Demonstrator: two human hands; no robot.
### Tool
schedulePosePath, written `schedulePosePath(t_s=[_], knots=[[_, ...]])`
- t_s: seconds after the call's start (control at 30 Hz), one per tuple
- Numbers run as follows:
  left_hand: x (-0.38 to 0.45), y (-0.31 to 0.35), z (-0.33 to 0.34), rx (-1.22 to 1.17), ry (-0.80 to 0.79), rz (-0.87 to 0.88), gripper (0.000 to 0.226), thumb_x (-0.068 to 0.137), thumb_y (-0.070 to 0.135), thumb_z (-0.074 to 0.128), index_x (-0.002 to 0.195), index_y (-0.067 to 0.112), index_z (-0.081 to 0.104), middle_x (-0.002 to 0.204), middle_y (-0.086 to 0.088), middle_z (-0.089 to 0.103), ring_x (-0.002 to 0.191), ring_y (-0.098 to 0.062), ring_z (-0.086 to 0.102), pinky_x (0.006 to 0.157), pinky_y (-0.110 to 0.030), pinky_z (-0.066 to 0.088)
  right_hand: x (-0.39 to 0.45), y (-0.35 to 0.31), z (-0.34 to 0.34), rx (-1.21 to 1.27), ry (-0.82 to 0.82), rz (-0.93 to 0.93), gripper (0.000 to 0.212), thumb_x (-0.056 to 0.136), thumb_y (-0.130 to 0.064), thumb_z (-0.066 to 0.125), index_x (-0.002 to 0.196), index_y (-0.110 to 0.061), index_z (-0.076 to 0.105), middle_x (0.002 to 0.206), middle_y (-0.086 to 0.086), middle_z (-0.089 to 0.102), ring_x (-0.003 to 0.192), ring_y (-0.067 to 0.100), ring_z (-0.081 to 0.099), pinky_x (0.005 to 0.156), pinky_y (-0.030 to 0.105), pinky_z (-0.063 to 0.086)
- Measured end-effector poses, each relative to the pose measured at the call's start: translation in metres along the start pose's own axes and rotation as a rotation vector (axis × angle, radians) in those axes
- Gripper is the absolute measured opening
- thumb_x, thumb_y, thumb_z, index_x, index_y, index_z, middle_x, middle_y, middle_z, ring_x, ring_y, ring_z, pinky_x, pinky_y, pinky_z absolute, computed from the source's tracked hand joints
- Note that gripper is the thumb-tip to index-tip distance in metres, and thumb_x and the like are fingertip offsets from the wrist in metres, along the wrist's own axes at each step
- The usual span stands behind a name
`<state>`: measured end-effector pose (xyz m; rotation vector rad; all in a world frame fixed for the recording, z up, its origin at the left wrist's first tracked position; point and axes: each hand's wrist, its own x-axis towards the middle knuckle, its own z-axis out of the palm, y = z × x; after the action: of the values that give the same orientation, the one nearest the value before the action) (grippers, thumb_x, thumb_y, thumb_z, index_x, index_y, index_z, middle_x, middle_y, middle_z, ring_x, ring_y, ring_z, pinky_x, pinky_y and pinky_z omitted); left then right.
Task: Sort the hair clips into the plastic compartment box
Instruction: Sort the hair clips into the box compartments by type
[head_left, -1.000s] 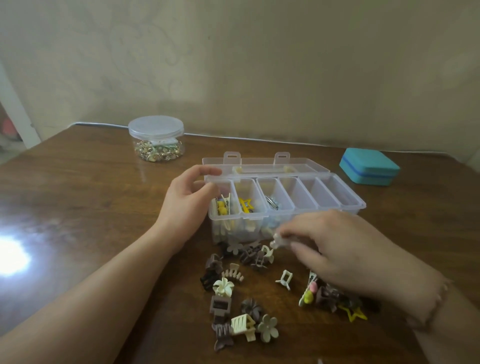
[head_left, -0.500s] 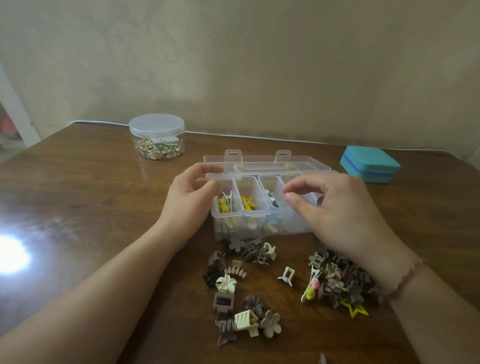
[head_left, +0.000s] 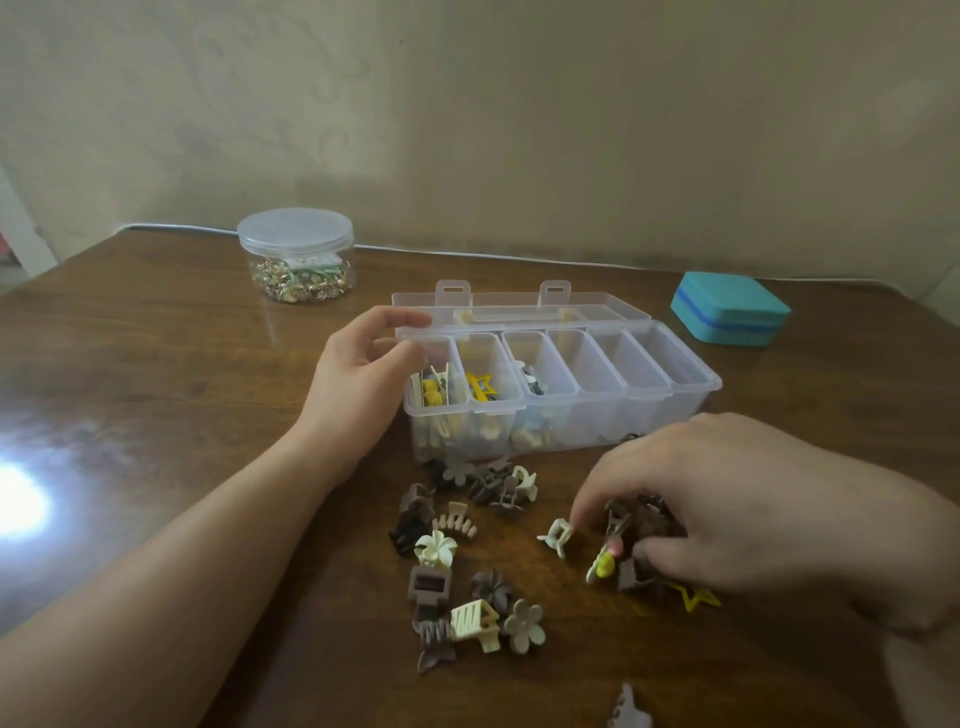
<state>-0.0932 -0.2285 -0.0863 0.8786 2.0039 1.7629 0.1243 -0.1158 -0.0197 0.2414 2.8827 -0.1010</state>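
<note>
The clear plastic compartment box (head_left: 696, 387) lies open mid-table with its lid (head_left: 597, 306) folded back. Its three left compartments hold clips, among them a yellow star (head_left: 480, 387); the right ones look bare. My left hand (head_left: 363, 374) grips the box's left end, finger and thumb curled round the corner. My right hand (head_left: 727, 499) is down on the right pile, fingers and thumb curled round brown hair clips (head_left: 641, 519). Its index fingertip touches a small white clip (head_left: 556, 538). Loose clips lie in front, such as a cream flower clip (head_left: 434, 548).
A round clear jar (head_left: 296, 260) of small gold pieces stands at the back left. A teal case (head_left: 730, 314) sits at the back right. A yellow star clip (head_left: 693, 597) lies under my right hand, and one brown clip (head_left: 628, 712) lies at the near edge. The wall runs behind the table.
My right hand carried a pale clip up over the box, then came back down onto the right pile of clips. My left hand stayed on the box's left end.
</note>
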Motion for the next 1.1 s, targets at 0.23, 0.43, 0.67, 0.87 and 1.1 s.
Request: schedulePosePath(t_s=[0.23,0.43,0.67,0.87,1.1], knots=[[0.0,-0.001,-0.001,-0.007,-0.004,0.003,0.032,0.087,0.007,0.054,0.11,0.026,0.066,0.09,0.001,0.078,0.092,-0.008,0.069,0.073,-0.023,0.046,0.007,0.003,0.005,0.052,-0.006,-0.04,0.025,0.087,-0.038,0.064,0.106,-0.049,0.053,0.097,-0.03,0.058,0.09,-0.006,0.053,0.077,0.021,0.049],[0.0,0.0,-0.003,-0.007,-0.014,0.004,0.032,0.088,0.007,0.053,0.111,0.026,0.065,0.089,0.0,0.078,0.09,-0.01,0.069,0.075,-0.027,0.049,0.016,0.0,-0.008,0.856,0.447,-0.165,0.011,0.077,-0.027,0.075,0.082,-0.021,0.068,0.084,0.007,0.069,0.065,0.029,0.057,0.055,0.041,0.047],[-0.001,0.0,-0.002,-0.004,-0.02,0.0,0.033,0.087,0.008,0.054,0.111,0.027,0.064,0.09,0.003,0.077,0.09,-0.006,0.069,0.072,-0.023,0.046,0.075,-0.016,0.017,0.534,0.837,0.199,0.018,0.082,-0.049,0.062,0.075,-0.033,0.065,0.075,-0.02,0.063,0.076,-0.002,0.054,0.065,0.024,0.043],[0.0,-0.001,-0.001,0.005,-0.006,0.01,0.033,0.087,0.008,0.054,0.11,0.028,0.065,0.086,0.005,0.077,0.082,0.002,0.068,0.07,-0.021,0.046,0.042,-0.001,0.004,0.581,0.922,0.135,0.012,0.085,-0.037,0.061,0.08,-0.03,0.069,0.075,-0.012,0.067,0.071,0.009,0.06,0.06,0.018,0.049],[0.001,-0.002,0.0,0.005,0.016,0.003,0.032,0.086,0.007,0.055,0.108,0.027,0.067,0.086,0.003,0.077,0.085,-0.004,0.069,0.076,-0.028,0.051,-0.005,0.048,-0.011,0.45,0.416,0.132,0.018,0.078,-0.02,0.077,0.078,-0.037,0.07,0.075,-0.023,0.067,0.063,0.002,0.057,0.055,0.011,0.045]])
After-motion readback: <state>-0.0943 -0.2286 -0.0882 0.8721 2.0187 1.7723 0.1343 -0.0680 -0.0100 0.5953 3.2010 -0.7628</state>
